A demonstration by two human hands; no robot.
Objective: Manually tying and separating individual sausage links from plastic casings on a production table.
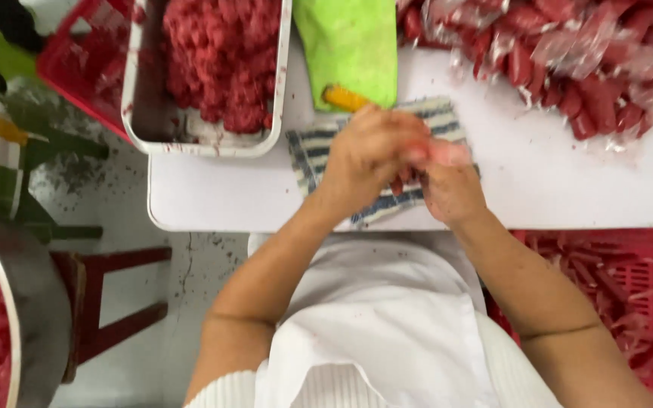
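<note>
Pile of clear plastic wrappers (568, 53) with red sausage-shaped pieces in them, top right of the white surface (213, 204), crinkly, see-through, glinting white. Bright green plastic bag (349, 45) at top centre, flat, tapering toward an orange-yellow tip (344, 97), lying just beside the metal tray (141, 113). No labels, signs or screens visible.

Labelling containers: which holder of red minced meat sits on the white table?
The rectangular metal tray, at the table's left end. The round metal bowl of mince sits off the table, at lower left.
</note>
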